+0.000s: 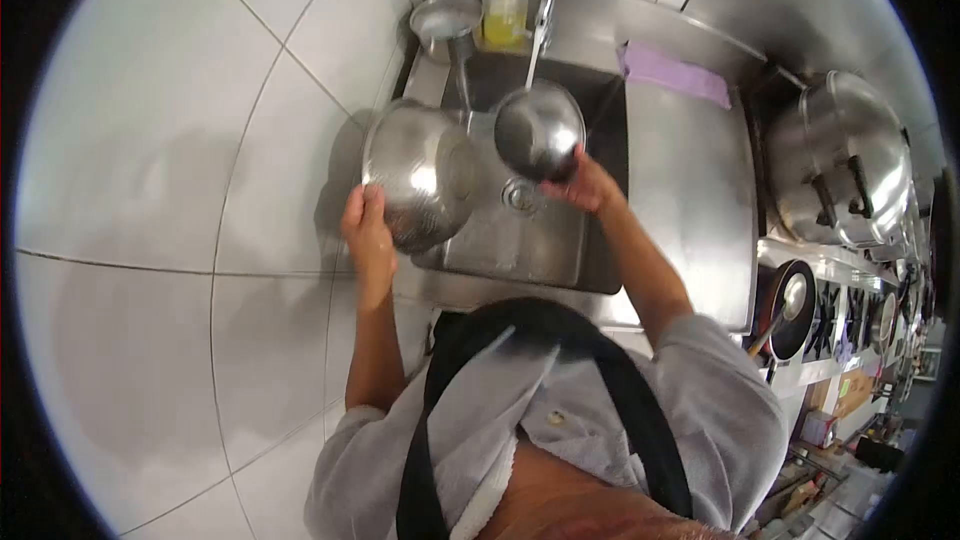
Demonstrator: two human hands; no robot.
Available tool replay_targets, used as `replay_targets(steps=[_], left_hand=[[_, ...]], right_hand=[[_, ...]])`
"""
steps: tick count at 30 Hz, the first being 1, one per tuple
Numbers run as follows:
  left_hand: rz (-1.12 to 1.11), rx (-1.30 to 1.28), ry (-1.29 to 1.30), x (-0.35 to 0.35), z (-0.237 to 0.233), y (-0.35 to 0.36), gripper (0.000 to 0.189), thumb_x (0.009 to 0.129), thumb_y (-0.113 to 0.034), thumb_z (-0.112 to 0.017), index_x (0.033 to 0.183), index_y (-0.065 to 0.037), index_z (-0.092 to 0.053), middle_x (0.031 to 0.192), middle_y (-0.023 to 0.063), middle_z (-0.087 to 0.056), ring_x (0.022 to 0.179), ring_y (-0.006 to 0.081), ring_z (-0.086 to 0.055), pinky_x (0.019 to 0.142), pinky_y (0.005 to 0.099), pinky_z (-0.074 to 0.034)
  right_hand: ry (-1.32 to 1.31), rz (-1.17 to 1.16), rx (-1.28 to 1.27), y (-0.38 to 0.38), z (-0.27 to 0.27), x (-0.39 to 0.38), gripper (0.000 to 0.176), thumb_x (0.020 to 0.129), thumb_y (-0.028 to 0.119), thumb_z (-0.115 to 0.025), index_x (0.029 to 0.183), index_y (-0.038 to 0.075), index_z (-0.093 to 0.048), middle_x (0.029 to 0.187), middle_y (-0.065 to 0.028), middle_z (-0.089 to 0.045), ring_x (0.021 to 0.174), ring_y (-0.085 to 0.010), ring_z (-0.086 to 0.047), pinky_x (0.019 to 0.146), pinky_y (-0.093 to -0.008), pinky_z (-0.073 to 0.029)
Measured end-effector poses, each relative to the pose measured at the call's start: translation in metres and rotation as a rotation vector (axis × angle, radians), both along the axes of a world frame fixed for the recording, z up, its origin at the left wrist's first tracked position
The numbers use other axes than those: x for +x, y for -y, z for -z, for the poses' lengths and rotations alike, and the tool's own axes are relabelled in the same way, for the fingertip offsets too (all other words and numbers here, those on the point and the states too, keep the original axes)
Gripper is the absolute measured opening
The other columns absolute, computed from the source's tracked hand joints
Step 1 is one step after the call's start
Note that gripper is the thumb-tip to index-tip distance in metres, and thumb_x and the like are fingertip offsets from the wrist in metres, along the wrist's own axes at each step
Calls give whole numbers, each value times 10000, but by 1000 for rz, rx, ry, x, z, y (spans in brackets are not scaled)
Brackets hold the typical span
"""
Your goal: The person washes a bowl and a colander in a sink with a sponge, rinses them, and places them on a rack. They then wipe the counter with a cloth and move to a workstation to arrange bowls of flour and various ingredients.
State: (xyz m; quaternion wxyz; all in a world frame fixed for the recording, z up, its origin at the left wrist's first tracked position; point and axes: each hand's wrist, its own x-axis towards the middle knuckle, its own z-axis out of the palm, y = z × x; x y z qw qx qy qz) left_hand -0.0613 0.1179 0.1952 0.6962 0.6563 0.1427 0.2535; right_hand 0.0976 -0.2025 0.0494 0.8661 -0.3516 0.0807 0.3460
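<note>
My left hand (368, 235) grips the rim of a large steel colander (420, 175), its wall dotted with small holes, tilted over the left side of the sink. In my right hand (585, 185) is a smaller shiny steel bowl (540, 130), held by its lower right edge with the fingers partly hidden behind it. This bowl is right below the faucet (541, 30), over the steel sink (530, 255). Colander and bowl hang side by side, a small gap between them. Below them the round drain (519, 196) shows in the sink bottom.
A saucepan (445, 20) and a pump bottle of yellow liquid (505, 12) stand behind the sink. Right of it, a lilac cloth (676, 75) lies at the back of the steel counter (690, 200). Farther right are a large lidded pot (840, 160) and a frying pan (795, 315).
</note>
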Motion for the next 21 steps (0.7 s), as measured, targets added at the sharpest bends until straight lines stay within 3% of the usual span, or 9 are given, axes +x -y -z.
replay_targets(steps=[3,5,7,11,12,15,18,19,21], left_hand=[[-46,-85,-29,0,-1,-6,177,897,-142,-527,747,-57,-488,711,-51,-412,662,53,-366,570,214,-316],[-73,11,-36,6,14,-15,186,895,-146,-523,743,-47,-485,710,-44,-411,655,60,-369,554,226,-317],[-93,-13,-97,10,18,-15,181,900,-146,-511,762,-29,-510,706,-46,-399,660,67,-358,577,234,-315],[-23,-37,-31,26,33,-2,198,912,-161,-517,765,-29,-521,694,-51,-399,662,57,-343,587,224,-304],[-2,-55,-25,27,30,5,204,915,-166,-519,761,-32,-521,692,-53,-401,662,54,-341,585,222,-303],[78,-34,-17,37,28,17,212,921,-183,-527,763,-41,-523,695,-59,-408,660,49,-337,584,216,-297],[125,-70,13,43,19,31,212,922,-194,-543,772,-45,-529,693,-69,-401,660,43,-333,585,212,-293],[147,-83,29,45,18,34,211,921,-196,-547,775,-45,-531,694,-69,-400,661,42,-332,586,210,-293],[168,-88,39,43,3,37,221,924,-212,-543,768,-56,-523,702,-68,-412,650,47,-356,581,206,-310]], right_hand=[[14,-20,76,9,-5,-16,737,874,572,-439,1389,81,-247,1321,-219,-381,1059,-340,-525,862,-456,-505],[128,8,-53,15,-66,-28,745,865,601,-403,1380,80,-269,1294,-206,-408,985,-313,-563,852,-433,-506],[207,3,-59,22,-127,-33,731,871,609,-375,1374,85,-288,1268,-190,-447,1023,-325,-563,882,-428,-490],[637,19,37,13,-268,-38,693,901,590,-306,1379,89,-281,1197,-173,-530,1091,-349,-546,925,-452,-460],[674,33,52,10,-296,-29,720,898,603,-266,1413,104,-197,1261,-192,-501,1102,-369,-543,934,-451,-464],[887,155,139,-7,-389,-3,770,892,592,-328,1419,74,-112,1380,-233,-319,1190,-438,-433,990,-515,-411],[995,238,230,-18,-454,59,769,921,557,-287,1373,-43,-119,1307,-301,-376,1152,-514,-429,1014,-565,-364],[847,227,239,-18,-475,66,732,956,500,-271,1353,-93,-110,1296,-330,-377,1138,-505,-451,978,-552,-409],[681,193,280,-17,-491,94,743,944,540,-241,1418,18,-10,1278,-379,-337,1081,-467,-508,895,-580,-447]])
